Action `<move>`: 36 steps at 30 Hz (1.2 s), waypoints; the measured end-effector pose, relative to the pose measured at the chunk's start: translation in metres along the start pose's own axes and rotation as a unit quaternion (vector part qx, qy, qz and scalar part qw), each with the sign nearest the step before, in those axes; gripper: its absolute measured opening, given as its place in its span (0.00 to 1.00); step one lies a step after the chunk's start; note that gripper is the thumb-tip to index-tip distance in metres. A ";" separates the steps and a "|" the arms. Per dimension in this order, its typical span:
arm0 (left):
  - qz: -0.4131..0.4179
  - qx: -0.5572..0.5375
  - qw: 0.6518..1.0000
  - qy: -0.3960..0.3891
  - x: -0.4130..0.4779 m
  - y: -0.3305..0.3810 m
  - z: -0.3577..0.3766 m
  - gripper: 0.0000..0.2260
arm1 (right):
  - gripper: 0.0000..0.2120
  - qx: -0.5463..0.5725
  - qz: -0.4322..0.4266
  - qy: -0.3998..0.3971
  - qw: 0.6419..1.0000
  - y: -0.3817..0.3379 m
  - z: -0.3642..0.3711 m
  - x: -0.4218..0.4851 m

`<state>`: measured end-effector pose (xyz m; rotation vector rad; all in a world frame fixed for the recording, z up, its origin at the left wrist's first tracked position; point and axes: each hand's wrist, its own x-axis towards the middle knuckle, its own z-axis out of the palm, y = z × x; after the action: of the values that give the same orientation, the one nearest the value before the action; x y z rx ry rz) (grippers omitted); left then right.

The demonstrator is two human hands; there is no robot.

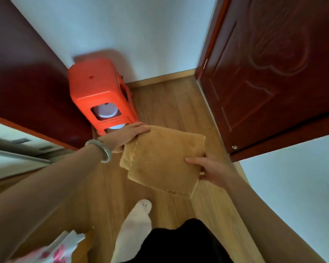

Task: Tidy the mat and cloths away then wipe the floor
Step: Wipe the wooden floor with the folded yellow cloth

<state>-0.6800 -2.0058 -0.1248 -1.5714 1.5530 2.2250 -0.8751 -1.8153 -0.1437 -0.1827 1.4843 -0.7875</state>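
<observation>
- Here, the wooden floor (169, 103) is running across the middle of the view and meeting a white wall (122, 35) at a pale skirting board.
- A dark red door (270, 82) is standing at the right, and a dark red panel (17, 73) is filling the upper left.
- The folded tan mat (160, 160) is hanging in the air above the floor, held between both hands, near the stool.
- An orange plastic stool (97, 88) is standing in the corner beside the dark red panel, with a white round object (106, 111) showing through its side opening.
- A foot in a white sock (135, 224) is resting on the floor, nearer the camera than the mat.
- The left hand (129, 133) is gripping the mat's far left corner, with its fingers lying over the top.
- The right hand (209, 168) is pinching the mat's right edge, thumb on top and fingers underneath.
- A plastic bag (51, 249) with pink print is lying at the lower left, blurred.
- A pale bangle (103, 150) is sitting on the left wrist.
</observation>
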 end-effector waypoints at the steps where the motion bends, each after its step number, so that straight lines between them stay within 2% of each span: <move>1: 0.008 -0.020 1.000 -0.014 -0.015 0.015 0.001 0.09 | 0.39 0.001 -0.018 0.013 1.000 -0.008 0.001 -0.016; 4: 0.037 -0.050 0.997 -0.042 -0.054 0.054 0.009 0.18 | 0.34 0.071 -0.078 0.083 0.991 -0.030 0.004 -0.060; 6: 0.074 -0.034 0.995 -0.056 -0.073 0.064 0.012 0.13 | 0.30 0.121 -0.114 0.119 0.979 -0.041 0.007 -0.088; 7: 0.070 -0.027 0.992 -0.102 -0.078 0.068 0.014 0.11 | 0.27 0.132 -0.130 0.142 0.972 -0.042 0.010 -0.103; 8: 0.069 -0.007 0.986 -0.148 -0.084 0.074 0.015 0.19 | 0.24 0.137 -0.144 0.166 0.966 -0.044 0.013 -0.116; 10: 0.097 0.063 0.977 -0.177 -0.084 0.078 0.016 0.40 | 0.20 0.155 -0.169 0.212 0.950 -0.041 0.018 -0.141; 13: 0.198 0.182 0.940 -0.208 -0.099 0.090 0.037 0.48 | 0.18 0.199 -0.202 0.265 0.922 -0.027 0.023 -0.178; 15: 0.223 0.223 0.919 -0.236 -0.111 0.100 0.057 0.48 | 0.19 0.235 -0.219 0.293 0.901 -0.013 0.025 -0.207; 18: 0.195 0.190 0.908 -0.318 -0.124 0.111 0.092 0.46 | 0.21 0.285 -0.252 0.305 0.873 0.016 0.025 -0.247; 20: 0.209 0.180 0.892 -0.357 -0.136 0.111 0.120 0.37 | 0.20 0.314 -0.271 0.316 0.853 0.041 0.026 -0.274; 22: 0.219 0.183 0.879 -0.382 -0.149 0.103 0.152 0.25 | 0.25 0.330 -0.285 0.332 0.836 0.070 0.028 -0.299; 23: 0.215 0.194 0.873 -0.393 -0.155 0.097 0.168 0.24 | 0.28 0.339 -0.290 0.343 0.827 0.086 0.030 -0.311; 27: 0.166 0.249 0.832 -0.468 -0.193 0.068 0.240 0.27 | 0.31 0.398 -0.290 0.411 0.767 0.163 0.037 -0.366; 31: 0.125 0.310 0.773 -0.539 -0.253 0.022 0.315 0.42 | 0.27 0.447 -0.296 0.480 0.695 0.249 0.056 -0.429; 33: 0.113 0.331 0.743 -0.570 -0.286 -0.007 0.349 0.42 | 0.30 0.463 -0.297 0.511 0.660 0.291 0.070 -0.460; 36: 0.097 0.339 0.697 -0.624 -0.338 -0.051 0.392 0.34 | 0.31 0.491 -0.302 0.546 0.608 0.350 0.093 -0.500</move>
<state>-0.7640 -1.5368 0.0841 0.3592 1.5917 1.6105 -0.6110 -1.3032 0.0780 0.8561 1.8040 -2.4798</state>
